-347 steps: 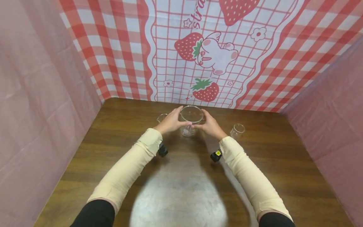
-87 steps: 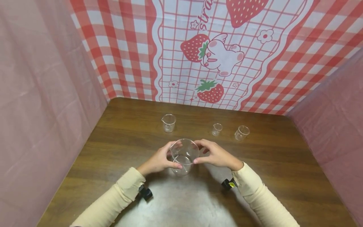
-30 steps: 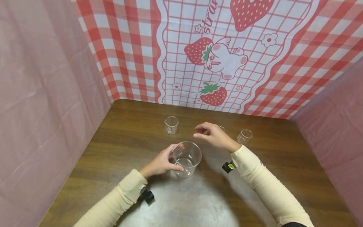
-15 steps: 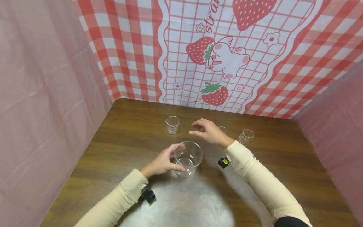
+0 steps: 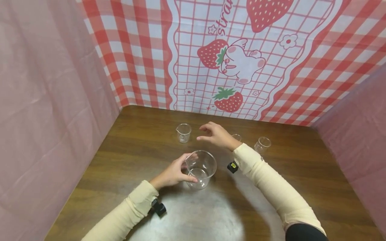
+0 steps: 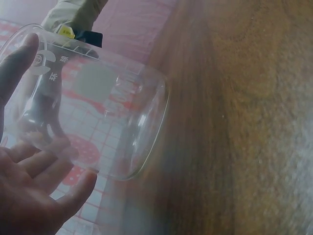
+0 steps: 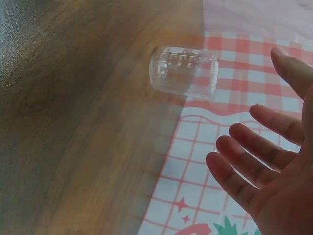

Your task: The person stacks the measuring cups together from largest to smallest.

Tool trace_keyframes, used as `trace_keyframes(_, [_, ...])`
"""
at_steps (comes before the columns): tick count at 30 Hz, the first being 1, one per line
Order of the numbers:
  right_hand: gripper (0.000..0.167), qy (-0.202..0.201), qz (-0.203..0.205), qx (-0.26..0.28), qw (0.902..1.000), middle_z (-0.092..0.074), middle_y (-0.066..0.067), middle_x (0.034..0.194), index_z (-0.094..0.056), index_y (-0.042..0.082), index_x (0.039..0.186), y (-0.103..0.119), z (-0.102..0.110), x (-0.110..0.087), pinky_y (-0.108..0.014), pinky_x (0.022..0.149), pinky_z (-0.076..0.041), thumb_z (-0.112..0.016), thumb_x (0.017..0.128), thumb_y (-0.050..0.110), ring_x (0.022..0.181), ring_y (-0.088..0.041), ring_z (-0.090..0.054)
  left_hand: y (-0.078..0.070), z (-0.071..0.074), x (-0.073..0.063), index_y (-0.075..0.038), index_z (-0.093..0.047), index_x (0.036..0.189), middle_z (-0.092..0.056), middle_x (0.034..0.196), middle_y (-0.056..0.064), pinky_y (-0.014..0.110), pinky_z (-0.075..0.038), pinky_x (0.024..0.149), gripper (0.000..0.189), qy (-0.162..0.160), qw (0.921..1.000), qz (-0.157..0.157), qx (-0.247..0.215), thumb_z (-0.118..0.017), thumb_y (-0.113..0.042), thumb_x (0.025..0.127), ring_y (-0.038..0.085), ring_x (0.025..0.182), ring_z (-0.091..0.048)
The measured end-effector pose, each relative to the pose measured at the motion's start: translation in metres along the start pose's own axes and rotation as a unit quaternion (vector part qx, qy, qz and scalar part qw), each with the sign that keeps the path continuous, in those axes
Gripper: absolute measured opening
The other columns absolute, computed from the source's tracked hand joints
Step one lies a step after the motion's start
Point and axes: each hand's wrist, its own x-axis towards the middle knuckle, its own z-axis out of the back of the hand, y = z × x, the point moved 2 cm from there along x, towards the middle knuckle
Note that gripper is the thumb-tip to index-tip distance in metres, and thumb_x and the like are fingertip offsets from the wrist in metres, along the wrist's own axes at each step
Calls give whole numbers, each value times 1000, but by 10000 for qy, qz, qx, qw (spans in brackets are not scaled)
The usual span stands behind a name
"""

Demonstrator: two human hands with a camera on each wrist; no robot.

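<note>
The large clear glass beaker [image 5: 205,165] stands on the table before me. My left hand [image 5: 173,172] grips its left side, thumb in front and fingers round the back. In the left wrist view the thumb lies near the rim of the beaker [image 6: 98,105], over white print. My right hand [image 5: 216,135] hovers behind it, holding nothing, its fingers relaxed and spread. To that hand's left, apart from it, a medium beaker [image 5: 183,134] stands upright. The right wrist view shows this graduated beaker [image 7: 183,73] beyond the fingertips of the hand [image 7: 279,171].
Behind my right wrist the smallest beaker [image 5: 237,137] is partly hidden. Farther right stands another small beaker [image 5: 262,144]. A checked strawberry cloth [image 5: 238,67] hangs at the back of the wooden table [image 5: 120,157], with pink curtains on both sides.
My right hand has let go of the large beaker and moved back and left toward the medium beaker. My left hand still holds the large beaker, earlier brought forward from the back.
</note>
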Motion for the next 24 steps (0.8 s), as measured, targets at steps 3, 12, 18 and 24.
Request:
trace_keyframes(3, [51,70,32,-117,9999,-63,-16,115,-63,1,121,0,-4,5,-44,93,-54,-77,83,32,107,-35,-62,1,0,0,4,-36,142,-48,142,26,47,-47,107,89,-36,9999,-103,100,-86,-21,72,39,131,-49])
trace_keyframes(12, [59,144,-172,-238,9995,-61,-18,121,-57,2,129,-1,-8,18,-45,96,-53,-76,84,36,110,-34,-61,0,0,1,4,-37,142,-47,144,25,49,-44,110,86,31,9998,166,-144,-85,-9,72,39,134,-46])
trace_keyframes(18, [60,162,-261,-147,9994,-60,-20,121,-56,3,130,-1,-10,29,-45,97,-52,-74,85,37,110,-33,-60,1,1,0,3,-37,142,-49,143,23,48,-44,110,86,-5,9997,188,-160,-85,-9,72,38,133,-47])
trace_keyframes(24, [58,76,-347,-31,9994,-62,-18,118,-57,2,129,-6,-16,38,-44,97,-52,-75,85,35,109,-33,-60,2,1,0,3,-37,143,-49,144,23,46,-45,110,87,9,9998,169,-111,-85,-11,72,38,133,-47])
